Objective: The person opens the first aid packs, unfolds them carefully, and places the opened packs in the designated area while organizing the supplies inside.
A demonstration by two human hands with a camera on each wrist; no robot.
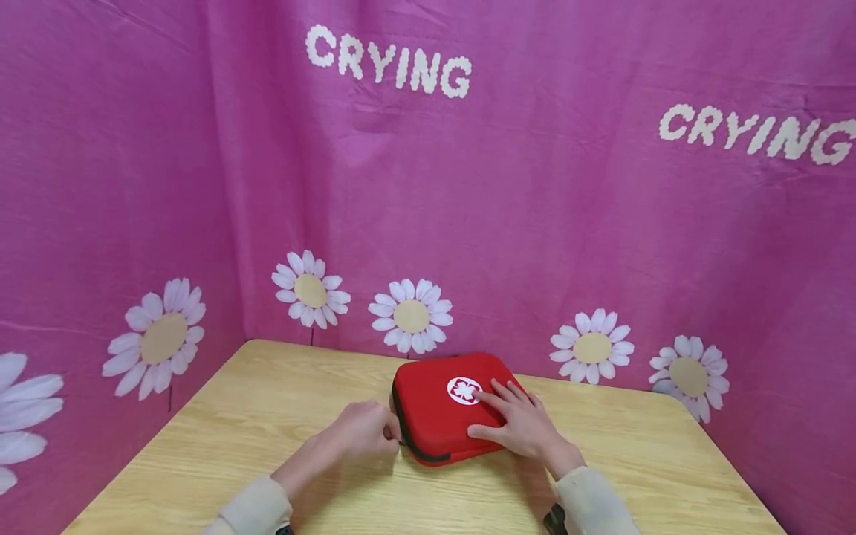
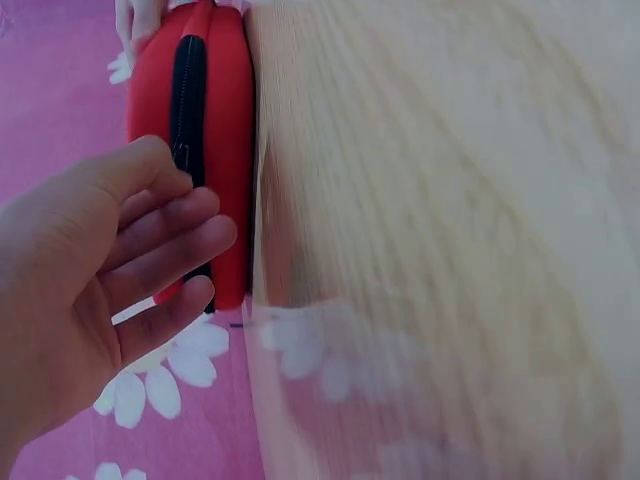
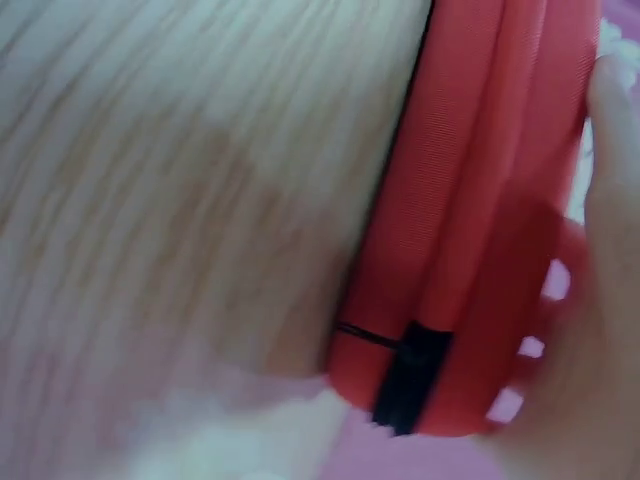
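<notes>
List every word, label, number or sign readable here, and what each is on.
"CRYING": white letters on the pink cloth backdrop, upper middle.
"CRYING": same backdrop, farther right, ending at the picture's edge.
Sign, no readable letters: round red-and-white emblem on the red case.
Wrist views: no readable text.

Magenta fabric curtains [image 1: 568, 223], printed with white, yellow-centred daisies [image 1: 411, 316] and cream "CRYING" lettering [image 1: 403, 68], hang behind and beside a pale wood-grain desk [image 1: 267, 401] with rounded corners.
</notes>
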